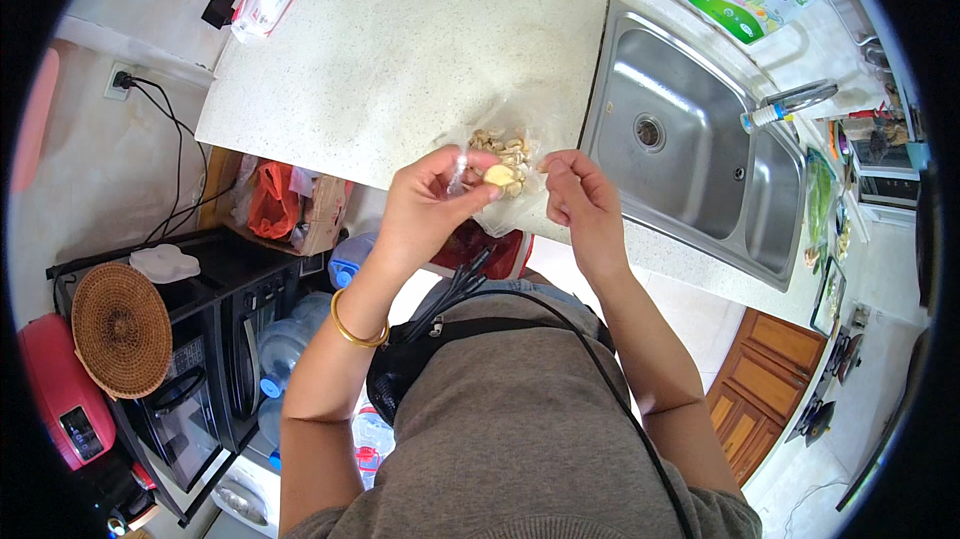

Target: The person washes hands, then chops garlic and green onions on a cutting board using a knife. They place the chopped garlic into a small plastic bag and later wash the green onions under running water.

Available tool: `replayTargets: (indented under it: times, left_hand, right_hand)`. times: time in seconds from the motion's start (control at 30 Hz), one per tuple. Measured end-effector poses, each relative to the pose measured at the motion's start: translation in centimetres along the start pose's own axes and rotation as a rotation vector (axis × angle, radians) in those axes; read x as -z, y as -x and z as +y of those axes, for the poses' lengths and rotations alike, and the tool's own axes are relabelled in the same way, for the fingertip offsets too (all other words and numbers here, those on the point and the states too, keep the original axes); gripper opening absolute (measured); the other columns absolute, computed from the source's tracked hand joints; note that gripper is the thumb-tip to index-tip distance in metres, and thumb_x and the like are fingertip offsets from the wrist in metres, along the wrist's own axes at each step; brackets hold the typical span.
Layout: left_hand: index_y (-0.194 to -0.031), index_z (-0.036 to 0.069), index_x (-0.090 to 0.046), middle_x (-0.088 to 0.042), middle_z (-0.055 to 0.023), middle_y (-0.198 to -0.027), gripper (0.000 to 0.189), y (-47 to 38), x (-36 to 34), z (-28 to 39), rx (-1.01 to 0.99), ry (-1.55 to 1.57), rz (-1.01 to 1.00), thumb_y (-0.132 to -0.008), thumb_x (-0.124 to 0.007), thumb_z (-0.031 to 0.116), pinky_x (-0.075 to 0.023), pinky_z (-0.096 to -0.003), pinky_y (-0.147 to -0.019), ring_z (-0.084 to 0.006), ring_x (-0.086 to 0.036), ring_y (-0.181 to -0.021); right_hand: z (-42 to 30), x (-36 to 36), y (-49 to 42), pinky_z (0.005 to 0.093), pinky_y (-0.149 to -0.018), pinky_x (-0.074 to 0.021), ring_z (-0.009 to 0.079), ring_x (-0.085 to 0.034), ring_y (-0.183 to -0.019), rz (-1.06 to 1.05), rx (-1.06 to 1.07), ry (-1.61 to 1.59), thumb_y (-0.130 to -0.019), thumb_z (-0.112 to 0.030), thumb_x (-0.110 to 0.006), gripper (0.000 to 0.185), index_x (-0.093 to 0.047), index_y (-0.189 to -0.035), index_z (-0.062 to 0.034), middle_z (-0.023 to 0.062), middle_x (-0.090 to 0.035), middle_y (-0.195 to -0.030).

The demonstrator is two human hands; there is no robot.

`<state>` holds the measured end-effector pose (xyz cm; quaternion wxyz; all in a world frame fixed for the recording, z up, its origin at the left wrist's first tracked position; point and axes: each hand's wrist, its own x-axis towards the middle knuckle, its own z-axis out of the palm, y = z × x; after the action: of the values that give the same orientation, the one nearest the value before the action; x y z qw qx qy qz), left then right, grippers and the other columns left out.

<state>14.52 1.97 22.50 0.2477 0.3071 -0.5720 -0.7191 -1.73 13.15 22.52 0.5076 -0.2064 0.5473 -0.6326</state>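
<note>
Above the front edge of the speckled countertop (330, 73), my left hand (442, 201) pinches a pale yellow piece, perhaps peeled ginger (500, 176), between thumb and fingertips. A clear plastic bag (551, 118) lies open just beyond and beneath it, with pale beige, peel-like scraps (514, 152) inside. My right hand (577, 194) is at the bag's right side, thumb and index fingertip together; something small seems to be between them, too small to name. A gold bangle (349, 325) circles my left wrist.
To the right, a steel double sink (675, 118) with a faucet (795, 100) is set into the counter. A white and red package (266, 2) stands at the back left. Below the counter are a cardboard box (326, 212) and a red container (517, 254) near my body.
</note>
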Motion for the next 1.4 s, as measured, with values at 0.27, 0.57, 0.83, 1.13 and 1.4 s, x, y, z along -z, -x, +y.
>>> replayTargets:
  times: [0.27,0.57,0.83,1.13,1.4]
  left_hand:
    - [-0.120,0.002,-0.064,-0.066,-0.0041,-0.097,0.031,-1.4,-1.9,0.3,-0.021,-0.136,-0.107,-0.089,-0.065,0.003,-0.0484,-0.0204,-0.064,-0.0059,-0.060,-0.072]
    - [-0.120,-0.004,-0.058,-0.065,-0.0092,-0.093,0.053,-5.8,-1.6,-1.1,0.338,-0.183,-0.016,-0.092,-0.061,0.041,-0.0463,-0.0232,-0.048,-0.0116,-0.061,-0.059]
    - [-0.105,-0.007,-0.063,-0.063,-0.0056,-0.075,0.043,-8.1,-3.5,-4.8,0.212,-0.640,0.129,-0.083,-0.073,0.030,-0.0475,-0.0272,-0.058,-0.0121,-0.061,-0.065]
    - [-0.098,0.001,-0.065,-0.066,-0.0050,-0.080,0.020,-2.5,-2.3,1.9,0.145,-0.042,0.256,-0.097,-0.054,0.017,-0.0488,-0.0289,-0.082,-0.0129,-0.063,-0.078]
    - [-0.091,0.004,-0.057,-0.049,0.0020,-0.064,0.017,4.2,-1.6,10.5,-0.003,-0.183,0.578,-0.098,-0.054,0.018,-0.0320,-0.0212,-0.049,-0.0054,-0.042,-0.052]
  right_hand:
    - [0.4,0.0,-1.2,0.0164,-0.050,-0.0298,0.0008,-0.038,-0.060,0.127,0.096,0.059,-0.100,-0.022,-0.050,0.018,-0.059,-0.108,-0.0091,-0.0050,-0.048,-0.073]
    - [5.4,11.6,-12.6,0.0219,-0.050,-0.0384,0.0064,-0.046,-0.056,0.281,-0.041,0.281,-0.098,-0.023,-0.053,0.025,-0.060,-0.112,-0.0039,0.0012,-0.054,-0.073]
    - [8.5,11.4,-18.5,0.0297,-0.063,-0.0532,0.0161,-0.062,-0.073,0.126,-0.095,0.269,-0.098,-0.025,-0.049,0.036,-0.048,-0.127,-0.0043,0.0093,-0.061,-0.084]
    - [4.3,15.3,-17.2,0.0320,-0.068,-0.0533,0.0182,-0.065,-0.075,0.267,0.293,0.834,-0.091,-0.026,-0.062,0.035,-0.059,-0.121,-0.0078,0.0085,-0.067,-0.090]
    - [-5.3,8.1,-13.1,0.0246,-0.063,-0.0448,0.0091,-0.060,-0.082,-0.083,0.425,0.695,-0.091,-0.008,-0.062,0.020,-0.064,-0.111,-0.0050,0.0054,-0.064,-0.101]
